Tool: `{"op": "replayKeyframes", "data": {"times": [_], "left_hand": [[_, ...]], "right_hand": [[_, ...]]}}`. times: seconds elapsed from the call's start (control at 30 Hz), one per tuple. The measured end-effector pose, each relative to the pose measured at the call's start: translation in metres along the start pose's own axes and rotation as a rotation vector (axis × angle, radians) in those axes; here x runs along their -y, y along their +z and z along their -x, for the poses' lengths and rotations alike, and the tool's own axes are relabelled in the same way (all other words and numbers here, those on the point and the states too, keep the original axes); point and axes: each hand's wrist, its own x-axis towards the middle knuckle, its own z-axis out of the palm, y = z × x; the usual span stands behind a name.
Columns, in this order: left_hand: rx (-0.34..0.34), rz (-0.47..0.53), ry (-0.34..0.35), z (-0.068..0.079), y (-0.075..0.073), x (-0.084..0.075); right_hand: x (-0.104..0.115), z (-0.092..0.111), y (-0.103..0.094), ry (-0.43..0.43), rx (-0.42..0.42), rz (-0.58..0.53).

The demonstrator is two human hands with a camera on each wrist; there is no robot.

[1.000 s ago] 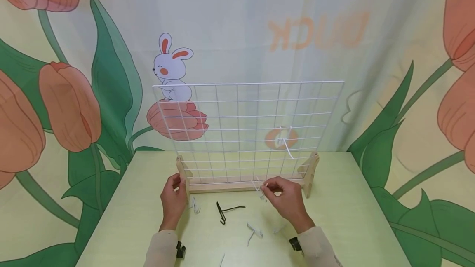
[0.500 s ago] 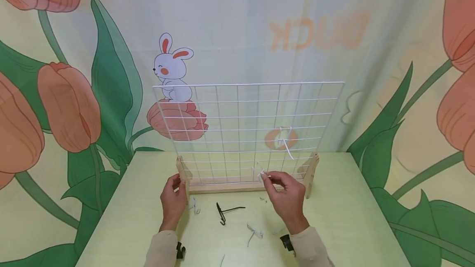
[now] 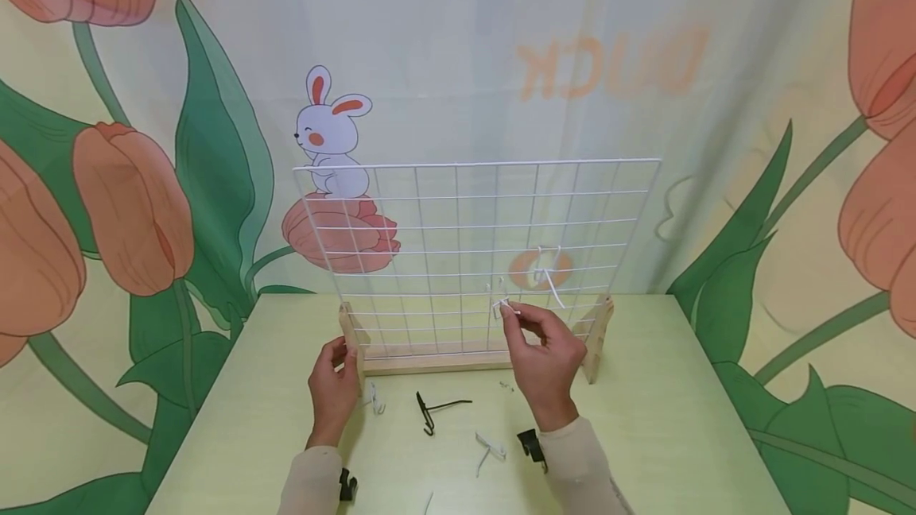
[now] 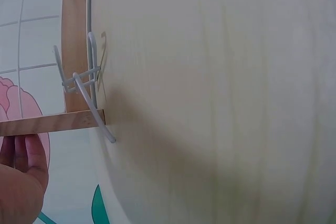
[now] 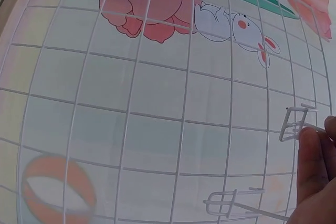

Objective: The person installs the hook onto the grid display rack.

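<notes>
A white wire grid panel (image 3: 457, 226) stands upright in a light wooden stand (image 3: 436, 365). My left hand (image 3: 334, 388) holds the stand's left wooden upright, with its fingers against the outer side in the left wrist view. Between thumb and fingers my right hand (image 3: 547, 356) pinches a white wire hook (image 5: 295, 124), held close in front of the grid's lower middle. Its prongs point up towards the bars; whether they touch is unclear. Up and to the right, another white hook (image 3: 549, 280) hangs on the grid with its arm sticking out forward.
On the pale table (image 3: 658, 420) lie a black hook (image 3: 427, 413) and a white hook (image 3: 490, 447). Beside the stand's left foot is another white hook (image 4: 79, 80). A thin wire end (image 3: 428, 503) shows at the front edge. Behind hangs a printed curtain (image 3: 458, 46).
My right hand has risen from low by the stand's base to the grid's lower middle, carrying the white hook up with it. My left hand has stayed on the stand.
</notes>
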Motion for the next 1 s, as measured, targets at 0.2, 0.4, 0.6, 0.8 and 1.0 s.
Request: {"op": "replayKeyframes", "data": {"times": [0.2, 0.4, 0.6, 0.8, 1.0], "left_hand": [[0.006, 0.005, 0.004, 0.001, 0.001, 0.000], [0.008, -0.003, 0.014, 0.001, 0.000, 0.002], [-0.009, 0.006, 0.037, 0.000, -0.001, 0.002], [-0.011, 0.007, 0.036, -0.001, 0.000, 0.002], [-0.008, 0.012, 0.031, -0.001, 0.000, 0.002]], "right_hand": [[0.000, -0.009, 0.010, 0.010, -0.028, -0.006], [-0.002, -0.016, 0.022, 0.003, -0.038, -0.005], [-0.007, -0.020, 0.036, -0.002, -0.021, 0.001], [-0.014, -0.021, 0.050, 0.000, 0.001, 0.016], [-0.018, -0.020, 0.056, -0.002, 0.006, 0.044]]}}
